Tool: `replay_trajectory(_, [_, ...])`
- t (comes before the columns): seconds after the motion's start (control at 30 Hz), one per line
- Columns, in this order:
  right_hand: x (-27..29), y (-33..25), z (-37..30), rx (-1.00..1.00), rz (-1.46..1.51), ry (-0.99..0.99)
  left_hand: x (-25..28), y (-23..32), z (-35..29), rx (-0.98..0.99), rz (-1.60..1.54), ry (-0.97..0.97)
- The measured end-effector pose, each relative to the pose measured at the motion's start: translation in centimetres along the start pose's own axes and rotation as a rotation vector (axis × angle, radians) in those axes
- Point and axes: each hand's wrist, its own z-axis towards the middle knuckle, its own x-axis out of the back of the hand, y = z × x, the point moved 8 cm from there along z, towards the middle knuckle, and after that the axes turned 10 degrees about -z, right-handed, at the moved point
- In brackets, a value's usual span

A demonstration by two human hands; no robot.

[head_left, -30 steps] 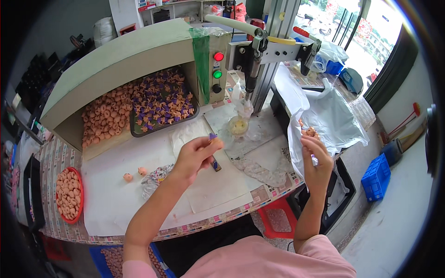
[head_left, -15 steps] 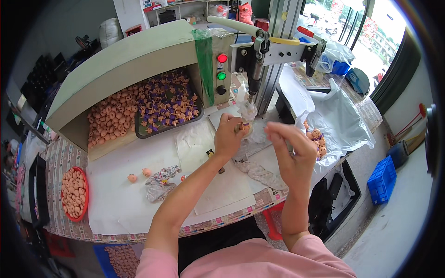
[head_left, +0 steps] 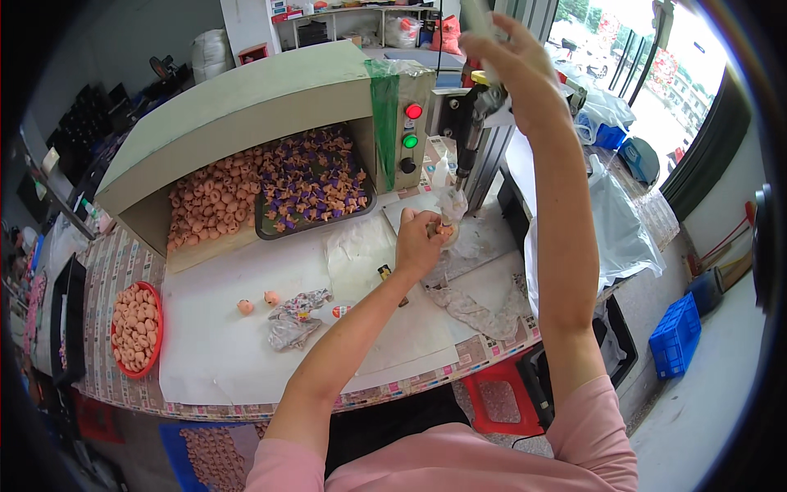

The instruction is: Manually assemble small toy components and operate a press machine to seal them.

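My left hand (head_left: 419, 246) is closed in a pinch on a small flesh-coloured figure piece (head_left: 444, 231), mostly covered by the fingers. The piece sits directly beneath the plastic-wrapped tip (head_left: 452, 202) of an upright lever press (head_left: 470, 135). High above it, my right hand (head_left: 525, 70) wraps round the pale lever handle (head_left: 478, 18) of the press; both are smeared by motion. Two loose round flesh-coloured doll heads (head_left: 258, 302) lie on the white sheet, left of a crumpled plastic bag (head_left: 297, 318).
A beige box-shaped machine (head_left: 238, 102) shelters a heap of doll heads (head_left: 215, 197) and a black tray (head_left: 370, 205) of purple-clad figure bodies. A red basket (head_left: 158, 328) of heads stands left. Plastic sheeting (head_left: 619, 221) lies right; a red stool (head_left: 500, 402) is below the table.
My right hand has risen from beside the piece to the press lever, which has swung from pointing left to nearly upright. My left hand stays on the piece beneath the tip.
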Motion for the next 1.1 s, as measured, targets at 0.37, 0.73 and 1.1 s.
replay_trajectory(0.37, [4.7, -0.4, -16.9, 0.48, 0.155, 0.258, 4.2, -2.1, -2.4, 0.433, -0.362, -0.044])
replay_trajectory(0.73, [-14.5, 3.6, -28.7, -0.072, -0.096, -0.307, 14.0, 6.1, -20.5, 0.71, -1.154, -0.053])
replay_trajectory(1.1, [-24.4, 1.1, -32.5, -0.016, -0.204, -0.719, 22.3, 2.9, -26.8, 0.574, -1.318, 0.308])
